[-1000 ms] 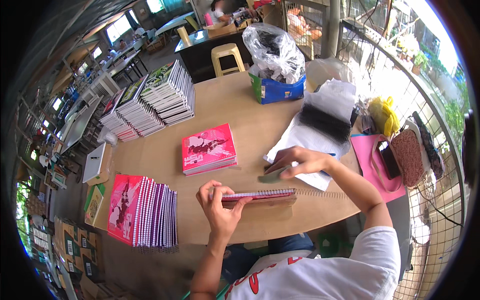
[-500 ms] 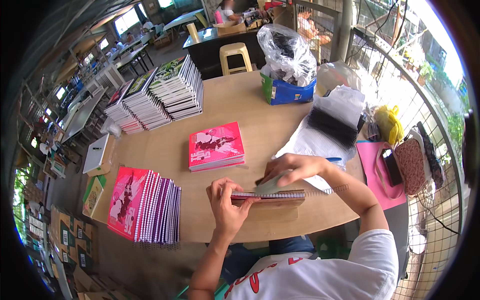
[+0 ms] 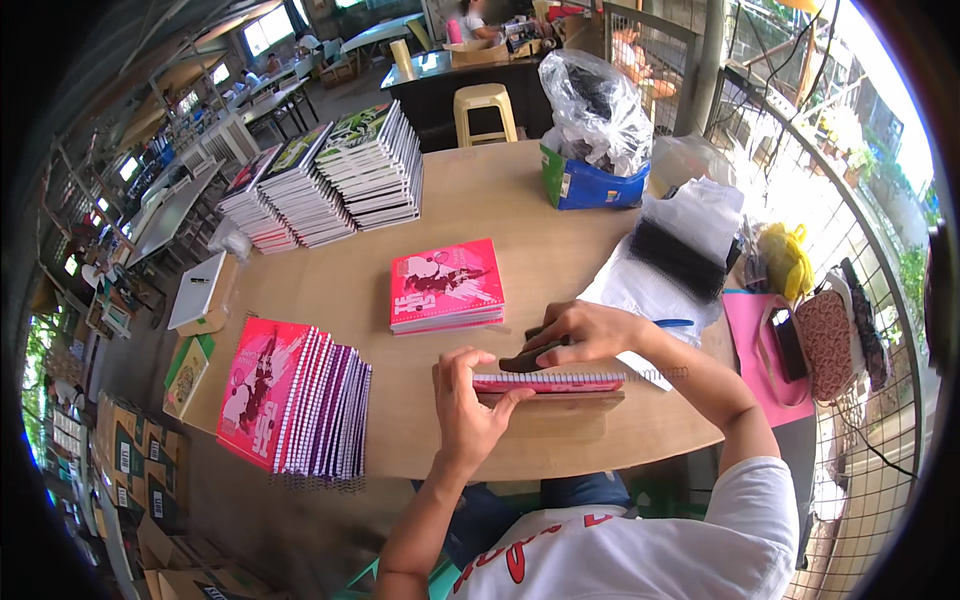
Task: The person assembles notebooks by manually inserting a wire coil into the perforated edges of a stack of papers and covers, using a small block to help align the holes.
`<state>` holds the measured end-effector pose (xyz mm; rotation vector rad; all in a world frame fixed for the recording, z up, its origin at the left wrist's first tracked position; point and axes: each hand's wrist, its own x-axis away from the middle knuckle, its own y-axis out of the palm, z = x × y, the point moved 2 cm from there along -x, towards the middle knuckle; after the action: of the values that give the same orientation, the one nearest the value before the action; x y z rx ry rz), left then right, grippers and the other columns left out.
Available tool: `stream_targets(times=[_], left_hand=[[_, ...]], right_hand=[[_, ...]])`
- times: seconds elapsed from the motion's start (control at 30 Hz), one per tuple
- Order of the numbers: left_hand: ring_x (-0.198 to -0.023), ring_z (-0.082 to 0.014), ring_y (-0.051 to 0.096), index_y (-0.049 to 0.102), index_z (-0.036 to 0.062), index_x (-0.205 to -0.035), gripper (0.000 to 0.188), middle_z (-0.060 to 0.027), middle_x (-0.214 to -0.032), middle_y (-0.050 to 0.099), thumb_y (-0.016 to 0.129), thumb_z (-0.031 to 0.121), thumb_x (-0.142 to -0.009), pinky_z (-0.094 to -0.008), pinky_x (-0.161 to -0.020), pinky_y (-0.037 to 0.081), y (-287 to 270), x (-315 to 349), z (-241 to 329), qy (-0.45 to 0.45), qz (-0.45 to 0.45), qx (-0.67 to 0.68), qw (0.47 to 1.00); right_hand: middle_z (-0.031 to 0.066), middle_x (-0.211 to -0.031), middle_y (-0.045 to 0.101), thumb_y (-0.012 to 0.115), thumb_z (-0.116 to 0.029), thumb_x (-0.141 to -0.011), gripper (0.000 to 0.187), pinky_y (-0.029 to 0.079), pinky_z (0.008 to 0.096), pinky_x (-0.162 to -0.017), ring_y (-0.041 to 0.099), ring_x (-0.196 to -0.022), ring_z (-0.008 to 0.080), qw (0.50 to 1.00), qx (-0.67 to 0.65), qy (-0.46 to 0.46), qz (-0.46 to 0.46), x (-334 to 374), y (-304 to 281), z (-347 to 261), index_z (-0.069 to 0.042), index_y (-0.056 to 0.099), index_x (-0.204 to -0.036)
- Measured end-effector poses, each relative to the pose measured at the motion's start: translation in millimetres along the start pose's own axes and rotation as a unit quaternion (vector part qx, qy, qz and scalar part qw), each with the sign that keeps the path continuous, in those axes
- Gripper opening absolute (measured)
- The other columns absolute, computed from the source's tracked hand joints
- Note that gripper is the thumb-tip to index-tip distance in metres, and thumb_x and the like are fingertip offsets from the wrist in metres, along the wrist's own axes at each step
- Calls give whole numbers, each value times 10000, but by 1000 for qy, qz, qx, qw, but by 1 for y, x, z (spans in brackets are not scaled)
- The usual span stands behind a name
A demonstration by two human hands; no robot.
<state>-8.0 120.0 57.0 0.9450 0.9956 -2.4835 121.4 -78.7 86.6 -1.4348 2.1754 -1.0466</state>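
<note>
My left hand (image 3: 468,405) grips the left end of a pink notebook (image 3: 560,383), fingers behind it and thumb in front. The notebook stands with its spine edge up against a wooden stand (image 3: 575,402). A wire coil (image 3: 658,374) runs along that edge and sticks out past its right end. Just above the spine, my right hand (image 3: 585,332) is closed on a dark, flat pad-like piece (image 3: 532,358); its exact kind I cannot make out. Beyond my hands lies a short stack of pink notebooks (image 3: 448,285).
At left stands a row of pink notebooks (image 3: 262,395) with loose coil ends; behind are taller notebook stacks (image 3: 370,170). Black coils (image 3: 675,260) lie on white sheeting at right, near a blue pen (image 3: 674,322), a bag (image 3: 830,345) and a blue box (image 3: 600,187) holding plastic-wrapped material.
My right hand has shifted slightly, and the dark piece now lies lower over the spine. Less coil sticks out at the right. The whole view has shifted a little.
</note>
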Motion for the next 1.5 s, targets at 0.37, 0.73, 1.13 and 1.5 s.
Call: stream_targets(times=[0.37,0.73,1.13,1.5], left_hand=[[-949,-168,655,593,0,-1058,260,-69,-1045,601,770,4,-868,-309,-831,578,-17,19,-61,-203,-29,305,930],[-844,-145,691,592,-6,-1088,329,-71,-1010,618,778,-70,-823,-281,-773,594,-24,21,-63,-210,-28,283,935],[-872,-136,671,458,20,-1239,588,-82,-1179,523,780,-146,-776,-262,-809,613,-20,23,-76,-224,-35,332,915],[-921,-87,596,693,9,-1004,157,-46,-1136,602,772,-8,-870,-237,-827,516,-15,17,-60,-270,-21,470,840]], right_hand=[[258,-1236,645,596,-519,-936,630,461,405,-1000,613,-1115,354,999,-36,-7,12,-19,14,4,48,703,-1188],[249,-1248,635,605,-491,-929,639,456,429,-1002,602,-1133,367,964,-252,-79,-14,-35,14,-1,86,685,-1192],[206,-1315,618,661,-524,-930,691,434,432,-1087,543,-1270,365,994,3,-72,82,-25,29,18,-19,575,-1393],[191,-1208,556,790,-197,-795,649,426,487,-1026,528,-1168,397,806,380,233,389,169,80,124,8,527,-1352]])
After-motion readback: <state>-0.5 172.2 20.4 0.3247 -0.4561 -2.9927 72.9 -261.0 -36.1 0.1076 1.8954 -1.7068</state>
